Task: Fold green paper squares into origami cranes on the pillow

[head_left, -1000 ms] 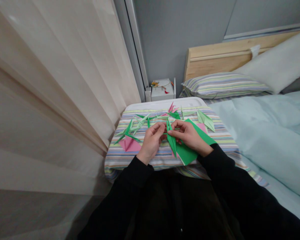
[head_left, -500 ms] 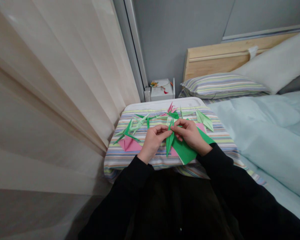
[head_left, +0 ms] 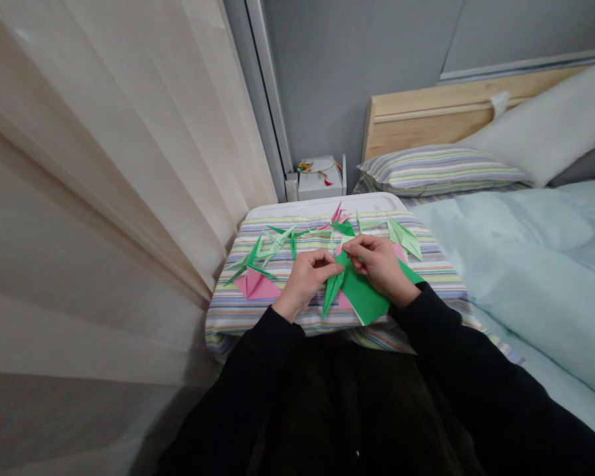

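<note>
Between my two hands is a dark green origami piece, folded long and narrow, its pointed end slanting down toward me. My left hand pinches it from the left with thumb and forefinger. From the right, my right hand pinches its upper end, which the fingers partly hide. Under my right hand lies a flat dark green paper sheet, with pink paper showing beneath it. Left of my hands rest a pink folded paper and a dark green origami crane.
A striped cloth covers the small table. Toward its back lie a light green crane, a pink crane and a light green folded piece. A curtain hangs at left; a bed with a pale blue quilt stands at right.
The pointed lower end of the green origami piece has swung slightly left. My right fingers have shifted a little at its upper end, while my left hand has hardly moved.
</note>
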A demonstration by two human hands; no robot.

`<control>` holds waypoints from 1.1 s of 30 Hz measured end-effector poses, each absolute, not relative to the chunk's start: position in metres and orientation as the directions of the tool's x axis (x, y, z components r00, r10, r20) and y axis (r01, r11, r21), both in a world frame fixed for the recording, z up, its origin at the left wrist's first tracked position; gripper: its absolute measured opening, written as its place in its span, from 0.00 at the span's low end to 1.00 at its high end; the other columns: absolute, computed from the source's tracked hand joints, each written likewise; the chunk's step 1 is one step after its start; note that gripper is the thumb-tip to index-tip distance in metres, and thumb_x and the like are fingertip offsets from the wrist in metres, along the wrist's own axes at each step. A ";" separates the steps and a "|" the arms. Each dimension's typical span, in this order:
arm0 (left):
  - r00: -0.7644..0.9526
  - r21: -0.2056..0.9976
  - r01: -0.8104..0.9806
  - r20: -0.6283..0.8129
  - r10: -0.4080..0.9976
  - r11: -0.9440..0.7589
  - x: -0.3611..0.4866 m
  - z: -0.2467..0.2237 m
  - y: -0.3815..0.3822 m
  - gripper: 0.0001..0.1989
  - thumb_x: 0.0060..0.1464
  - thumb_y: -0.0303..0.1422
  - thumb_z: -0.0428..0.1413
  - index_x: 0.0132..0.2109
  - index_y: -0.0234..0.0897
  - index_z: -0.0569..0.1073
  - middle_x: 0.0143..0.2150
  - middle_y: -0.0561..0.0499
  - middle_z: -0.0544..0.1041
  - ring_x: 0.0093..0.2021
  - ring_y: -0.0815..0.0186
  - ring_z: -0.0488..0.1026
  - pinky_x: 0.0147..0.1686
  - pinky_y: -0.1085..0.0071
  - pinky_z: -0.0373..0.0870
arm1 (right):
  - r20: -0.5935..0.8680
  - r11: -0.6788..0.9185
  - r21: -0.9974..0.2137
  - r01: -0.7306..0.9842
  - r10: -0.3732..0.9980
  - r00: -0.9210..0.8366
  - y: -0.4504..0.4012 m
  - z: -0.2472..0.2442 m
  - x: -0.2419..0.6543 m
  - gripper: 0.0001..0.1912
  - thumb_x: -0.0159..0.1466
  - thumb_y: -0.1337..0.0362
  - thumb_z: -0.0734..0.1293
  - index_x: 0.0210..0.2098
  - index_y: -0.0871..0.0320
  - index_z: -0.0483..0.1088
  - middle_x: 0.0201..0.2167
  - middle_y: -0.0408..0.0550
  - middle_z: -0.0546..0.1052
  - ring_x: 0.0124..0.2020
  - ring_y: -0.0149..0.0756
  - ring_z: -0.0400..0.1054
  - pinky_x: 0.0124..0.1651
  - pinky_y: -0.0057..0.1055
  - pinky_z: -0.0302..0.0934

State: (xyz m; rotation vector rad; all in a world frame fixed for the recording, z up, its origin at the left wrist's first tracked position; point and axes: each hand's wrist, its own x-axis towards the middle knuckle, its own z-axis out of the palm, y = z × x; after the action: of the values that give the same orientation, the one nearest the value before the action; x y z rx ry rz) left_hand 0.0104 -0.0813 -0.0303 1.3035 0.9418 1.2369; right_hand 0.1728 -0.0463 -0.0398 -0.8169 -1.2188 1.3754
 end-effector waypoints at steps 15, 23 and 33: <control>0.023 0.913 -0.407 0.004 1.000 0.005 0.012 -0.033 -0.076 0.17 0.37 0.37 0.73 0.31 0.33 0.77 0.27 0.55 0.73 0.28 0.71 0.69 0.30 0.73 0.65 | 0.249 0.257 -0.966 -0.026 0.899 -0.360 -0.049 -0.035 0.169 0.14 0.58 0.53 0.72 0.27 0.57 0.71 0.16 0.36 0.65 0.19 0.27 0.56 0.23 0.28 0.49; -0.062 0.907 -0.419 0.016 0.998 -0.041 0.013 -0.038 -0.074 0.15 0.39 0.34 0.70 0.24 0.34 0.71 0.21 0.58 0.66 0.23 0.74 0.63 0.25 0.74 0.61 | 0.172 0.198 -0.980 0.030 0.906 -0.388 -0.047 -0.036 0.168 0.07 0.53 0.60 0.68 0.24 0.57 0.69 0.18 0.36 0.65 0.19 0.26 0.53 0.24 0.29 0.48; -0.043 0.864 -0.503 0.006 0.999 -0.027 0.011 -0.039 -0.072 0.17 0.40 0.37 0.74 0.32 0.33 0.76 0.27 0.56 0.72 0.26 0.74 0.67 0.26 0.76 0.63 | 0.173 0.161 -0.985 -0.065 0.903 -0.394 -0.052 -0.034 0.172 0.11 0.60 0.55 0.68 0.28 0.55 0.67 0.16 0.36 0.65 0.16 0.27 0.56 0.20 0.26 0.46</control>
State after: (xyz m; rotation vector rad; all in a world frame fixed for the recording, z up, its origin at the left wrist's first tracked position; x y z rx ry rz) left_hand 0.0106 -0.0718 -0.0387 0.8040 0.8300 1.4548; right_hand 0.1716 -0.0516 -0.0339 -0.8348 -1.5532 1.3784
